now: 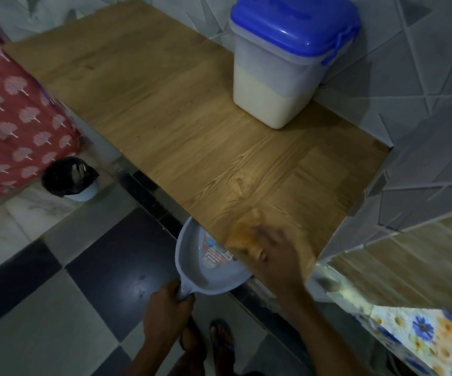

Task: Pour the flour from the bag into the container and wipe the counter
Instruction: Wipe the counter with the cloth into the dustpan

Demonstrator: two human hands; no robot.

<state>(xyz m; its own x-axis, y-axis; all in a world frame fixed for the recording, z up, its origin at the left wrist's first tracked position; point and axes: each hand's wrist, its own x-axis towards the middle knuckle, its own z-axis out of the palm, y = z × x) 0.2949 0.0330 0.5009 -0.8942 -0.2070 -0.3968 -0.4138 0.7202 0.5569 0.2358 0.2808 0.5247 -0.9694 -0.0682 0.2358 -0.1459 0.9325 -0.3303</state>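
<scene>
Flour is seen settled in the lidded container (284, 77) at the counter's (165, 118) back corner, clear of the wiping. An orange cloth (242, 234) is pressed at the front edge under the blurred right hand (271, 248), whose finger position cannot be told. Just below that edge a dustpan (208, 264) is held by the left hand (169, 302), clamped on its handle, seemingly to catch swept residue.

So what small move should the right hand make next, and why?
Probably sweep the orange cloth under the right hand a little further left, over the counter edge. The left hand holds the blue dustpan just below that edge, ready to catch what the cloth pushes off.
</scene>
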